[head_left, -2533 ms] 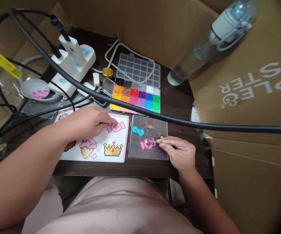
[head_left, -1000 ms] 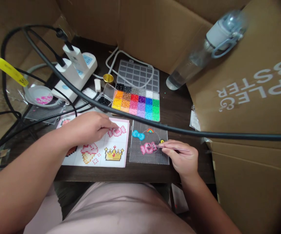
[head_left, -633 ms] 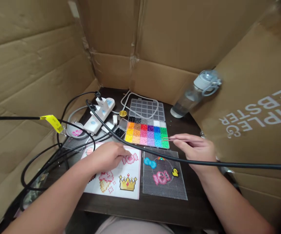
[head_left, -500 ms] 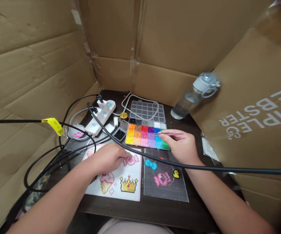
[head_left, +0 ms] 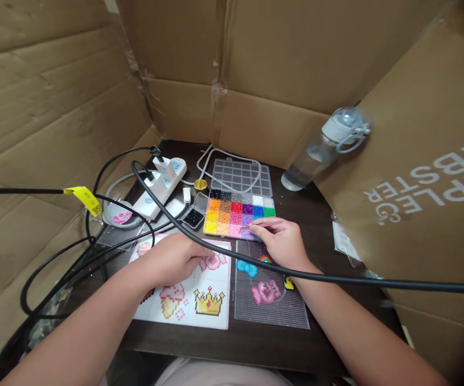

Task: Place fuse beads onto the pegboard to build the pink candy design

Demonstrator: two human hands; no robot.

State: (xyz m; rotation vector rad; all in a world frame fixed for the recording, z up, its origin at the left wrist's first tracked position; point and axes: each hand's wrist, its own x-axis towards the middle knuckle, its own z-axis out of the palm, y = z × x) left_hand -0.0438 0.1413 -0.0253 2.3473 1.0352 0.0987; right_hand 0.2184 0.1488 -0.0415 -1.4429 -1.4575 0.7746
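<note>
My right hand (head_left: 284,244) pinches pink tweezers (head_left: 270,224), their tips over the pink beads at the near side of a compartment box of colored beads (head_left: 236,209). My left hand (head_left: 176,260) holds nothing; its index finger stretches out to touch the pink candy picture on a printed pattern sheet (head_left: 211,281), its other fingers curled. A crown and an ice cream are printed nearer to me. Right of the sheet lies a clear pegboard (head_left: 272,316) bearing a pink bead candy (head_left: 266,292), a blue bow (head_left: 247,268), a small rainbow and a yellow duck, partly behind my right wrist.
A black cable (head_left: 336,280) crosses in front of both hands. At left are a power strip (head_left: 159,187), a dish of pink beads (head_left: 121,215) and a small box of black beads (head_left: 194,217). A water bottle (head_left: 316,155) leans at right. Cardboard walls (head_left: 272,59) surround the table.
My right hand with the tweezers has moved left and toward me, from the purple and blue beads to the pink ones. My left hand stays at the candy picture. The view has shifted slightly.
</note>
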